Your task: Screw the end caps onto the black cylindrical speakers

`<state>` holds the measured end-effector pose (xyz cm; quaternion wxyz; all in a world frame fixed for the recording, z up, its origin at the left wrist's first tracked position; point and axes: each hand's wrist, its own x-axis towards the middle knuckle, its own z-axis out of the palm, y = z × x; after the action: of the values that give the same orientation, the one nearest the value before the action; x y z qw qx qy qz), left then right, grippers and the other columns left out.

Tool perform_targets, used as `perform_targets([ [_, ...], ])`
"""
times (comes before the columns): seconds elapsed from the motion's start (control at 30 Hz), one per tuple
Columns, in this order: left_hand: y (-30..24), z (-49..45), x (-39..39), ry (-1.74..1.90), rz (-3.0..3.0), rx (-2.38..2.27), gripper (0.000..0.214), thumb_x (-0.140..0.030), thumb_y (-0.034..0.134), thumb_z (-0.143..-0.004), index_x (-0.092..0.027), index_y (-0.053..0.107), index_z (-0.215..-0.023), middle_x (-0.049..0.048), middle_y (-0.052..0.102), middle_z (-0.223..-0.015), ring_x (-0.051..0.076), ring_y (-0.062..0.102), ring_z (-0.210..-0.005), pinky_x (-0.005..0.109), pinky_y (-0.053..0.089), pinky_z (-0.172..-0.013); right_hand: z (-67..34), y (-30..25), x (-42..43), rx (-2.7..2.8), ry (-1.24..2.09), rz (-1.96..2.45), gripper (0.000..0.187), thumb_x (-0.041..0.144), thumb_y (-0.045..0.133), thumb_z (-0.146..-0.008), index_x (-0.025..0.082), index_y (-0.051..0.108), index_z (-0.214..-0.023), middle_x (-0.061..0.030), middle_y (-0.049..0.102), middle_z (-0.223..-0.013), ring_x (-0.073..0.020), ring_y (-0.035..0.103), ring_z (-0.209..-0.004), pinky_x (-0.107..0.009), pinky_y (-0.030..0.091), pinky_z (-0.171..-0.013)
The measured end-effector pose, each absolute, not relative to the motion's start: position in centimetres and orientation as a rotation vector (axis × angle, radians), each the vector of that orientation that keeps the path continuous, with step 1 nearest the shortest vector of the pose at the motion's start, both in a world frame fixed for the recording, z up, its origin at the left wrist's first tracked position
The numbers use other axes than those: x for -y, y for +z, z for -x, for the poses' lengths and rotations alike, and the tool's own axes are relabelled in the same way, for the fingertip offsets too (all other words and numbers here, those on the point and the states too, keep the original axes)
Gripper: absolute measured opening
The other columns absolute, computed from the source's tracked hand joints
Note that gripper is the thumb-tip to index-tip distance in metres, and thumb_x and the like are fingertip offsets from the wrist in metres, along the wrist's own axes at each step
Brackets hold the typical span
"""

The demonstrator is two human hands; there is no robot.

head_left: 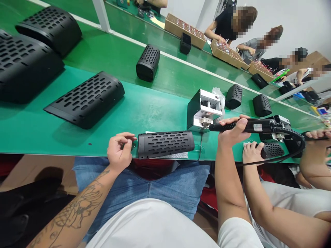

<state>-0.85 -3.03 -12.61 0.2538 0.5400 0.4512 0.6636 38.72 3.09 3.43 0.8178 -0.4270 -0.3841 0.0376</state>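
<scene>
A black perforated cylindrical speaker shell (166, 144) lies on its side at the near edge of the green bench (144, 106). My left hand (119, 151) is at its left end, fingers curled in a pinch on a small part I cannot make out. My right hand (234, 130) is wrapped round a black electric screwdriver (248, 126), held level with its tip pointing left at a small metal screw feeder box (204, 110). A black coiled cable (294, 137) runs off the tool's rear.
Large black perforated covers (86, 100) lie at the left, and small black shells (148, 62) sit on the conveyor belt behind. A neighbour's hand (252, 153) holds another shell (272, 150) at my right. Across the line, several people work over cardboard trays (184, 31).
</scene>
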Motion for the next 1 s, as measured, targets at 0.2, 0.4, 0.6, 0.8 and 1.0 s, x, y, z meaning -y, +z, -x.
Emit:
perform_targets([
  [0.2,-11.4,0.4,3.4,1.808,-1.368,-1.241,0.040,-0.058,0.075,-0.113,-0.026,0.054,-0.102,0.0069,0.081,-0.110,0.021,0.083,-0.086,0.042,0.074,-0.081,-38.5,4.1,-2.4,0.674,0.228,0.861,0.022,0.046,0.060,-0.107,0.027,0.065,-0.097,0.0080,0.057,-0.059,-0.0139,0.051,-0.042,-0.028,0.054,-0.044],
  [0.4,-10.8,1.9,3.2,1.782,-1.414,-1.373,0.030,-0.050,0.061,-0.119,-0.028,0.049,-0.103,0.0094,0.080,-0.116,0.025,0.085,-0.087,0.046,0.074,-0.080,-38.1,4.5,0.3,0.372,0.599,0.948,0.055,0.045,0.035,-0.121,0.029,0.074,-0.087,0.0021,0.049,-0.067,-0.0128,0.048,-0.048,-0.024,0.054,-0.044],
  [0.6,-10.0,10.0,0.1,2.091,-1.585,-1.752,0.044,-0.042,0.084,-0.098,-0.027,0.050,-0.123,0.0186,0.059,-0.152,0.036,0.070,-0.140,0.065,0.057,-0.126,-41.9,-0.3,1.9,0.412,0.839,1.084,0.046,0.069,0.054,-0.101,0.033,0.076,-0.082,0.0054,0.031,-0.067,-0.0107,0.030,-0.043,-0.027,0.035,-0.037],
  [0.8,-9.0,16.7,-2.2,1.500,-1.854,-2.087,0.119,-0.044,0.099,-0.075,-0.020,0.034,-0.171,0.0285,0.029,-0.185,0.051,0.028,-0.181,0.071,0.027,-0.151,-43.8,-4.7,1.9,0.732,1.055,1.008,0.042,0.078,0.077,-0.077,0.037,0.082,-0.086,0.0087,0.032,-0.053,-0.0108,0.020,-0.032,-0.032,0.014,-0.036],
  [1.0,-8.6,18.4,-4.2,1.517,-1.555,-2.117,0.120,-0.071,0.104,-0.062,-0.028,0.056,-0.163,0.0098,0.061,-0.166,0.053,0.058,-0.160,0.084,0.040,-0.144,-42.8,-5.4,0.9,1.146,1.067,0.735,0.037,0.070,0.072,-0.088,0.033,0.069,-0.086,0.0165,0.025,-0.051,-0.0043,0.007,-0.026,-0.028,0.009,-0.031],
])
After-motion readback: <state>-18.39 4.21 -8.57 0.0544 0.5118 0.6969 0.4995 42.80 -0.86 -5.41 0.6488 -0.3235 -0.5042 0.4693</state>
